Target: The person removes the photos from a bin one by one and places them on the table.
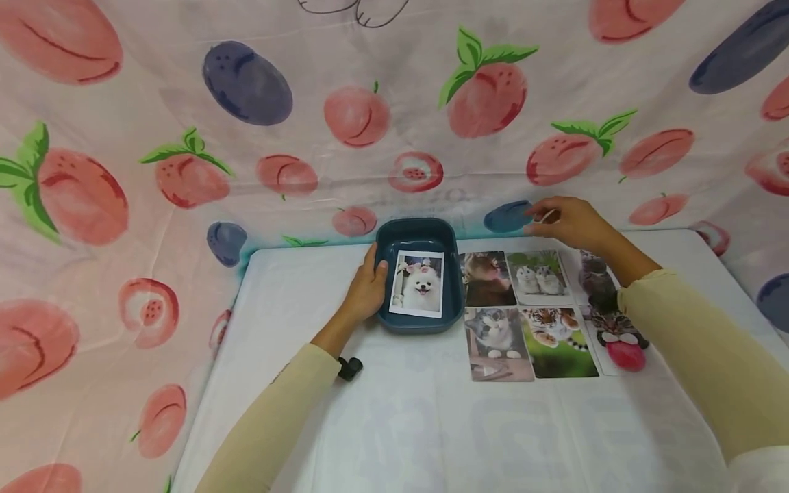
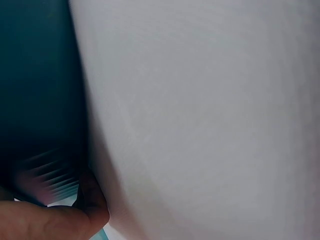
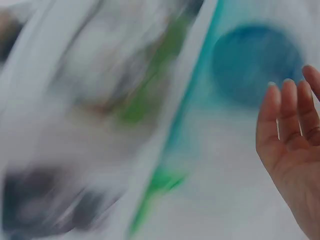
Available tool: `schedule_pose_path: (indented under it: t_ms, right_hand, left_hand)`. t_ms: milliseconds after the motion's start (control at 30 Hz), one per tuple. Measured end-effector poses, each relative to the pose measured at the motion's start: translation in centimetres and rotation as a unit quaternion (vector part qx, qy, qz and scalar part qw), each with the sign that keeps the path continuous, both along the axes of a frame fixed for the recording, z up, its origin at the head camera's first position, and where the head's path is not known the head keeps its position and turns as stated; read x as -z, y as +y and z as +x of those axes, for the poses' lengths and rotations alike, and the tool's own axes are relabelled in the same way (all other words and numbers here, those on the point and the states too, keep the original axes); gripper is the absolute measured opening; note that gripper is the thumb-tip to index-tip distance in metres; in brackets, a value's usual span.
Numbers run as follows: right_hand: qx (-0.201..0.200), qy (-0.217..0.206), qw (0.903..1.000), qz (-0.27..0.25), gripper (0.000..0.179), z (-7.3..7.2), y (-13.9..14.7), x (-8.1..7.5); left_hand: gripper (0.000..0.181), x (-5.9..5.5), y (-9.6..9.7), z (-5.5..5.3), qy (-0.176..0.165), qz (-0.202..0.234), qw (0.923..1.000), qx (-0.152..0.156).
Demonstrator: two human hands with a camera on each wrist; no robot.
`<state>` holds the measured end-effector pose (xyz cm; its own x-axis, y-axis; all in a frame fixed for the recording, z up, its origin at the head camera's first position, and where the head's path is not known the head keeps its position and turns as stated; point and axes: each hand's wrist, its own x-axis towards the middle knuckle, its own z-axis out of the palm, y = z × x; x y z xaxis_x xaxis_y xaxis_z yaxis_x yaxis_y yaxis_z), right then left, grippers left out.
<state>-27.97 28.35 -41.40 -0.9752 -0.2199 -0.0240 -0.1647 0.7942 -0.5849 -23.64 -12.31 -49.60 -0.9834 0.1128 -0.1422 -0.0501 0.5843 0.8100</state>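
Observation:
A dark teal tray [image 1: 419, 327] stands at the back of the table, with a photo card of a white fluffy dog [image 1: 422, 284] lying in it. My left hand [image 1: 366, 287] grips the tray's left side, thumb at the rim. In the left wrist view, that hand's thumb [image 2: 55, 220] and a fingertip show beside the dark tray wall [image 2: 40, 90]. Above the back row of cards, my right hand [image 1: 570, 222] hovers with loosely bent fingers and nothing visible in them. Nearest below it lies a card with two small animals [image 1: 536, 277].
Right of the tray, animal photo cards lie in two rows, among them a brown one [image 1: 487, 279], a grey cat [image 1: 499, 342], a tiger [image 1: 557, 342] and a striped cat [image 1: 610, 329]. My right forearm partly covers the rightmost cards. A fruit-print cloth [image 1: 357, 116] hangs behind the white table [image 1: 394, 424].

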Motion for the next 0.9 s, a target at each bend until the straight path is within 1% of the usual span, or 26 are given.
schedule_pose_path:
  t_ms: [100, 200, 333, 467, 667, 800, 900]
  right_hand:
    - [-0.055, -0.012, 0.9982, -0.021, 0.052, -1.0, -4.1, -1.3]
    - [-0.094, -0.034, 0.9939, -0.046, 0.051, -1.8, -8.2, -2.1]
    - [-0.14, -0.064, 0.9866, -0.053, 0.05, -2.8, -12.8, -2.6]
    - [-0.175, -0.086, 0.9802, -0.031, 0.051, -4.0, -16.2, -2.2]
    - [-0.196, -0.098, 0.9755, 0.02, 0.049, -5.4, -20.2, -0.5]
    - [-0.195, -0.129, 0.9718, 0.033, 0.052, -5.9, -21.8, 0.7]
    - [-0.182, -0.156, 0.9695, 0.05, 0.055, -6.0, -22.3, 1.4]
  left_hand:
    - [0.06, -0.1, 0.0, 0.0, -0.002, 0.0, 1.0, 0.0]
    - [0.06, -0.1, -0.1, 0.0, -0.005, 0.001, 1.0, -0.002]
    - [0.06, 0.0, -0.1, -0.1, 0.0, 0.008, 1.0, 0.001]
    - [0.06, 0.0, -0.1, -0.1, 0.006, 0.013, 0.9999, 0.005]
    - [0.06, -0.2, -0.2, -0.1, 0.006, 0.014, 0.9999, 0.006]
    - [0.06, -0.2, -0.2, 0.0, 0.004, 0.014, 0.9998, 0.01]
    - [0.06, -0.2, -0.3, -0.1, 0.003, 0.015, 0.9998, 0.012]
